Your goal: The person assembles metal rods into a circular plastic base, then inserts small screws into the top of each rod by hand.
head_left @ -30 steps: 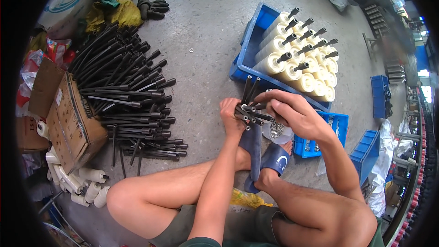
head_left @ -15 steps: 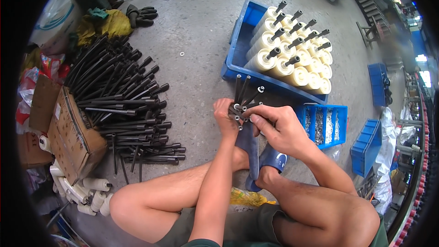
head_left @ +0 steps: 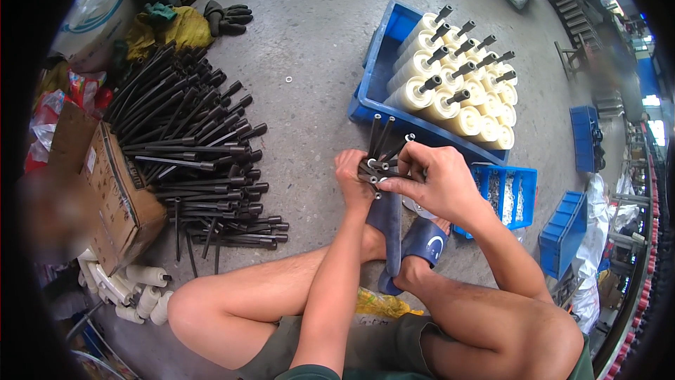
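My left hand (head_left: 354, 175) is closed round a bundle of black rods (head_left: 380, 142) in front of my feet. The rods fan out, and small pale rings or nuts show on some of their ends. Over the same bundle, my right hand (head_left: 444, 177) has its fingers curled and its thumb against a rod end. Whatever lies between those fingers is hidden or too small to make out. Beyond the hands stands a blue crate (head_left: 365, 104) with several cream rollers (head_left: 410, 93), many with a black rod end sticking up. At the left lies a big pile of black rods (head_left: 190, 148).
A blue divided bin (head_left: 532, 201) of small metal parts sits right of my hands. Farther right are more blue crates (head_left: 563, 224). A cardboard box (head_left: 116, 197) and loose white rollers (head_left: 148, 276) lie at the left. Gloves (head_left: 228, 18) rest on the floor beyond.
My right hand has drawn its fingers back and curled them, rising slightly, with the thumb still at the rod ends. The left hand keeps its hold on the rods. The view has shifted slightly.
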Motion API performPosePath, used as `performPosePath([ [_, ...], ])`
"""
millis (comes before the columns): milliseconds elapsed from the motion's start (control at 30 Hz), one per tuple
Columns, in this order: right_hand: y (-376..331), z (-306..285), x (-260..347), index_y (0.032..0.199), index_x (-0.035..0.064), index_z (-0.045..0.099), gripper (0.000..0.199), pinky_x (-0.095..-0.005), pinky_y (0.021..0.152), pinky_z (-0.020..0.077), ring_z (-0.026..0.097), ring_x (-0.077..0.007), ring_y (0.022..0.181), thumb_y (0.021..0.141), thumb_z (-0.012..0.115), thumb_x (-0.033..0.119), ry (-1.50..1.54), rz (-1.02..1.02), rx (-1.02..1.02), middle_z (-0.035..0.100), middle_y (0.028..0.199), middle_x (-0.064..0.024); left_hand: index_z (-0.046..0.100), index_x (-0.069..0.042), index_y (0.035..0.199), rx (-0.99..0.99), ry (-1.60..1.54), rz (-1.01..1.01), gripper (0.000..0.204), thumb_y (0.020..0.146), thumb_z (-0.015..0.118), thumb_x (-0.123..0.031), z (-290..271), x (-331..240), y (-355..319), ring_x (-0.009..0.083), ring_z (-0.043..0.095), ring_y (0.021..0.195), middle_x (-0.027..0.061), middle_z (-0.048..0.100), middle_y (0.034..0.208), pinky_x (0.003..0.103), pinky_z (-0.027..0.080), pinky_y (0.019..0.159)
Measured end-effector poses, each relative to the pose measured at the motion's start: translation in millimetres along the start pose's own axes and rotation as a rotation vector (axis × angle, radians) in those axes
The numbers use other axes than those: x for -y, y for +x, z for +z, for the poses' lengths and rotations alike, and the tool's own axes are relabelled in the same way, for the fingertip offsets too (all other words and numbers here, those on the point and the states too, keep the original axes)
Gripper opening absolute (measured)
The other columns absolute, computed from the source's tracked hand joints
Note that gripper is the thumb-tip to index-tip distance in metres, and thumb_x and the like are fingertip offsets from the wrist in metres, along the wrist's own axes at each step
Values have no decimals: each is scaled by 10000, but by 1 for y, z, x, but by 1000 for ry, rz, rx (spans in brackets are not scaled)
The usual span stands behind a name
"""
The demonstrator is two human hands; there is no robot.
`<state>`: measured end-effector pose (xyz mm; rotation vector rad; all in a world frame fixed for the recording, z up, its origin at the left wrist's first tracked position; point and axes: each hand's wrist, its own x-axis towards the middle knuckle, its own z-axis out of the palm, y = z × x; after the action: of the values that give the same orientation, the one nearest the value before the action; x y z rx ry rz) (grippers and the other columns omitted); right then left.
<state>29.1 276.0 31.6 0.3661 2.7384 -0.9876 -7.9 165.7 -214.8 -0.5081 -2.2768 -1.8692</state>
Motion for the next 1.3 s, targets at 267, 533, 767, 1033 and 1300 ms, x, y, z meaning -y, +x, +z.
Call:
performPosePath([
  [267,1,-1,-1,785,52,575,484,-359,546,427,513,-238,553,681,961,325,-62,-33,-138,536,618,-83,589,-35,792,-15,18,3,461,753,786,-450,1,0,0,387,608,776,143,592,738,439,442,743],
  [533,23,-25,20,792,73,651,446,-451,661,548,713,-356,763,708,901,432,-322,20,104,684,714,-130,615,-47,814,39,46,-20,210,736,747,-191,-3,-6,0,379,611,842,148,622,795,436,447,776],
  [767,9,-19,10,766,61,608,521,-455,613,502,665,-357,685,701,908,481,-265,61,37,646,679,-117,604,-44,812,21,37,-2,229,717,754,-188,0,-1,-3,380,602,830,149,608,790,431,447,770],
  [1033,42,-29,24,787,40,714,409,-460,655,580,740,-355,730,650,896,381,-601,-260,115,711,731,-148,605,-41,829,31,60,22,366,668,833,-278,-5,-7,1,379,609,829,145,615,795,435,452,773],
  [1300,2,-35,-5,971,48,604,245,-289,620,462,552,-135,680,911,792,193,983,341,167,660,851,-40,614,-42,838,7,19,21,255,640,749,-131,2,-8,1,404,602,852,158,628,811,444,457,781],
])
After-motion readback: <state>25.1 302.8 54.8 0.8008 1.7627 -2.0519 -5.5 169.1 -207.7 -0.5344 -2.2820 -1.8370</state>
